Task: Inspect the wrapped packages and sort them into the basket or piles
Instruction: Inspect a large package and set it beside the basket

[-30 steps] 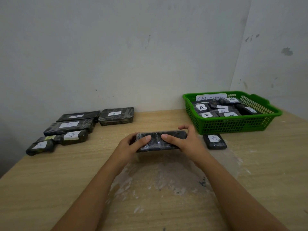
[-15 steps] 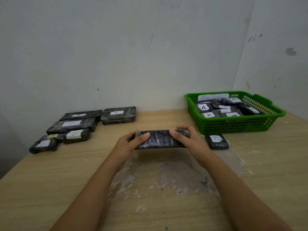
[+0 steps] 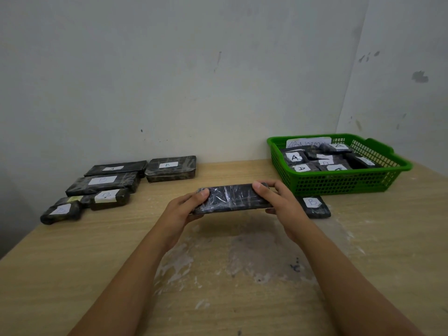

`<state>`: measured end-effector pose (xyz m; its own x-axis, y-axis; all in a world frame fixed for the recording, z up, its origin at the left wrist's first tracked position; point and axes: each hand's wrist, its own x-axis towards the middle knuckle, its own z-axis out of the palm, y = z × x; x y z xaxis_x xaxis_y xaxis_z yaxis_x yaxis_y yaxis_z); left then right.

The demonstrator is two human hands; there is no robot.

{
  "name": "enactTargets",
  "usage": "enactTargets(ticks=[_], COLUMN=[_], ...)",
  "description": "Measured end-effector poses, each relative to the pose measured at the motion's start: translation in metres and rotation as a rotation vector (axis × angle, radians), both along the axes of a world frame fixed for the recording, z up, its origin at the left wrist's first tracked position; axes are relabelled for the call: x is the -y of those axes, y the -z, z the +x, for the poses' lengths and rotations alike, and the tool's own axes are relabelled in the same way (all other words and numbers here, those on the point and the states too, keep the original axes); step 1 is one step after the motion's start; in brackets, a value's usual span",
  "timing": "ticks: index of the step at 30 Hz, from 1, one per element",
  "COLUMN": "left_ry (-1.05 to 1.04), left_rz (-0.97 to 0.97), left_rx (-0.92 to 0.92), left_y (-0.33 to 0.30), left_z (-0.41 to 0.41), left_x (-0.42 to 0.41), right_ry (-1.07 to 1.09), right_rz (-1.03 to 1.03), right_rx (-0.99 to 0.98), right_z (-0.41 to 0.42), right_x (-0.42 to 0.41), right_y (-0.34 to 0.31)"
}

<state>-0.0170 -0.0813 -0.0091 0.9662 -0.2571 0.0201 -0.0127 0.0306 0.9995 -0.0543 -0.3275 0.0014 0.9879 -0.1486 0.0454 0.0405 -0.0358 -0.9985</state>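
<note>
1. The table (image 3: pixel 72 263), the largest item, is a pale wood-grain surface. A worn, whitish, flaky patch is noted on it directly below the held package.
2. The green basket (image 3: pixel 339 184), of perforated plastic with moulded handles, is set on the table to the right of and beyond the held package. A paper sign partly readable as "ABNormal" is fixed at its far wall, and dark packages bearing "A" labels are lodged inside.
3. A pile of packages (image 3: pixel 116 187) is laid out well to the left of the held package, near the wall. All are flat dark blocks in glossy, wrinkled film with white paper labels, of which several "B" marks and one "A" can be read.
4. The held package (image 3: pixel 231 198), a long flat slab in shiny black wrap, is raised above the table centre. No label is seen on its upper face.
5. A small package marked "B" (image 3: pixel 314 206) is found on the table just right of the held package, in front of the basket.
6. The left hand (image 3: pixel 184 210) is wrapped round the left end, thumb on top; the right hand (image 3: pixel 278 202) is clasped on the right end likewise.
7. The inspection step is judged to be in hand. A turn of the slab to find its label is judged necessary before placement.
</note>
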Motion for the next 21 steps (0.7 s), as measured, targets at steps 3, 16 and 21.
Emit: enactTargets(ticks=[3,16,21], left_ry=[-0.030,-0.084,-0.119], left_rz=[-0.002,-0.015,0.090], left_rx=[-0.005,-0.147,-0.136], left_y=[0.000,-0.007,-0.012], left_z=[0.001,-0.003,-0.009], left_x=[0.001,0.005,0.011], right_ry=[-0.002,-0.079,0.006], right_rz=[-0.024,-0.132,-0.102], right_rx=[-0.003,0.081,0.109], right_z=[-0.002,-0.005,-0.001], right_x=[-0.002,0.001,0.001], right_y=[-0.001,-0.003,0.000])
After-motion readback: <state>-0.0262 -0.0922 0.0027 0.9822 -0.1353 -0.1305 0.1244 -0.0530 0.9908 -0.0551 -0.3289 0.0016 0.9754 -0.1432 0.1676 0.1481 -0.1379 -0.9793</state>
